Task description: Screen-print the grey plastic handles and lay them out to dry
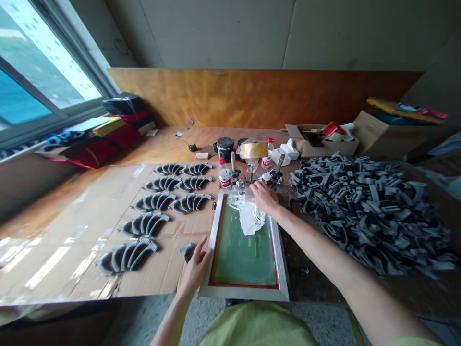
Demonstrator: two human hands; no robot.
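Note:
A screen-printing frame (283,259) with pale edges and green mesh lies in front of me. White ink (251,218) is spread over the far part of its mesh. At the frame's far end, my right hand (264,197) is closed on a small flat scraper (249,194), mostly hidden by the fingers. My left hand (195,266) is by the frame's near left side, fingers apart. Beside its fingertips is a grey curved plastic part (187,252), partly covered by the hand. Whether they touch is unclear. Metal clamps (236,180) stand behind the frame.
Fanned groups of grey curved parts (126,255) lie in rows on cardboard (68,211) at left. A big pile of grey parts (374,211) fills the right. Behind the frame stand a red-capped bottle (224,175), a black tub (225,149) and an open carton (317,150).

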